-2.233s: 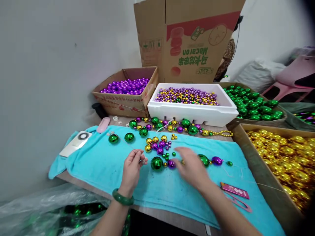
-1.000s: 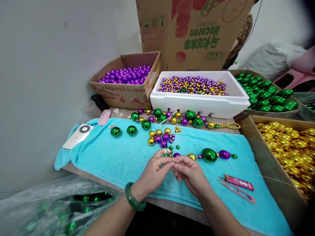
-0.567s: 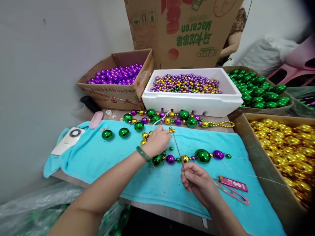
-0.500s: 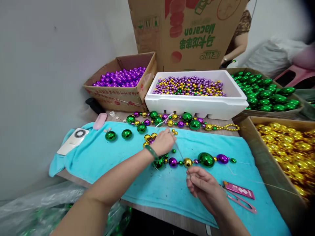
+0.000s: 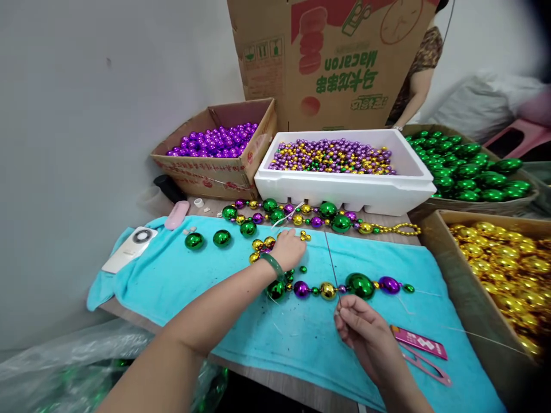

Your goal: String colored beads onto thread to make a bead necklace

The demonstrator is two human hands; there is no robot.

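My right hand (image 5: 364,327) pinches the lower end of a long thin dark needle (image 5: 330,258), which points up and away over the towel. My left hand (image 5: 289,252), with a green bangle at the wrist, is over loose beads; its fingers are bent down and their tips are hidden. Gold beads (image 5: 257,245) lie by its left side, and small gold beads (image 5: 305,236) lie just past its fingers. Behind the needle, a strand of green, purple and gold beads (image 5: 360,285) stretches across the blue towel (image 5: 172,281).
A finished-looking bead strand (image 5: 316,221) lies along the white foam box (image 5: 344,192). Boxes of purple (image 5: 215,141), green (image 5: 469,166) and gold beads (image 5: 508,264) stand around. Pink thread snips (image 5: 426,367) lie front right. Another person's arm (image 5: 415,100) shows behind.
My left hand has come away from the needle's far end and lowered among the small beads. The needle has swung more upright in my right hand, which moved slightly right.
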